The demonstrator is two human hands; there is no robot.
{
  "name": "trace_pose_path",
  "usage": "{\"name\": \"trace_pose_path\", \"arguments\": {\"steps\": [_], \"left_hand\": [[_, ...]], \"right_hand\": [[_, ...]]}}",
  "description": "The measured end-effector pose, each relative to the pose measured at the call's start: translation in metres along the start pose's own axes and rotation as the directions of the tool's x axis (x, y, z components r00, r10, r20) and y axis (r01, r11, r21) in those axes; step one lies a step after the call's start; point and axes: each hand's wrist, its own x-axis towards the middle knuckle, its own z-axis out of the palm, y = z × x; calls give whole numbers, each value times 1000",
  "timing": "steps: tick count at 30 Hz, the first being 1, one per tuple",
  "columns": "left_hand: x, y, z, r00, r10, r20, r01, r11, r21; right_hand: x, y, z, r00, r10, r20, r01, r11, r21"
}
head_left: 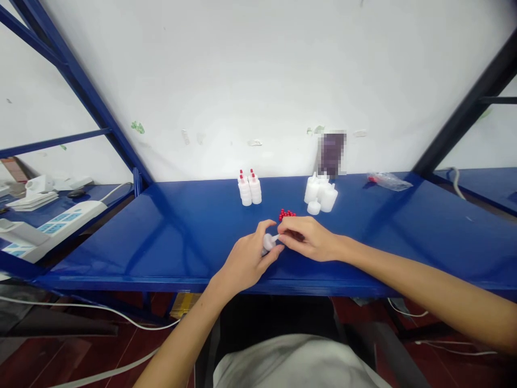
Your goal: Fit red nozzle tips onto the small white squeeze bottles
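My left hand [247, 260] is wrapped round a small white bottle [268, 242], which is tilted with its pointed nozzle toward the right. My right hand [309, 237] has its fingers pinched at the nozzle's tip; whatever they hold is too small or hidden to make out. Just behind the hands lies a pile of small red caps [286, 214]. Several white bottles with red tips [249, 189] stand upright farther back. To the right are several white bottles without red tips [328, 198], and a white nozzle lid [314, 207] sits in front of them.
The blue table [186, 215] runs to the white wall. A clear plastic bag [390, 181] with something red lies at the back right. A dark pixelated object [332, 153] leans on the wall. At the left are a white power strip [60, 226] and blue frame posts.
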Motion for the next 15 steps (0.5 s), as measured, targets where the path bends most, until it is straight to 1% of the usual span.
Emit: {"name": "trace_pose_path", "arguments": {"steps": [2, 4, 5, 6, 8, 9, 11, 13, 15], "left_hand": [[0, 0, 0, 1000, -6, -14, 6, 1000, -11], [0, 0, 0, 1000, -8, -19, 8, 1000, -10], [0, -1, 1, 1000, -6, -21, 6, 1000, -5], [0, -1, 1, 1000, -2, -26, 2, 1000, 3], [0, -3, 2, 999, 10, -44, -9, 1000, 21], [1, -3, 2, 998, 16, -57, -15, 999, 28], [1, -4, 2, 997, 31, -75, -28, 999, 30], [2, -4, 2, 995, 51, -80, -49, 998, 25], [2, -3, 1, 995, 68, -79, -67, 997, 25]], "right_hand": [[1, 3, -11, 993, -29, -112, 21, 997, -68], [0, 9, -29, 970, -43, -240, -17, 971, -240], [0, 14, -40, 957, -47, -287, -62, 931, -358], [-2, 19, -51, 942, -20, -336, -154, 864, -480], [-5, 31, -70, 912, 34, -409, -310, 710, -632], [-6, 36, -77, 906, 62, -418, -358, 639, -681], [-9, 44, -84, 913, 119, -391, -391, 535, -749], [-11, 49, -83, 925, 169, -339, -378, 477, -794], [-12, 53, -80, 933, 196, -302, -359, 454, -815]]}}
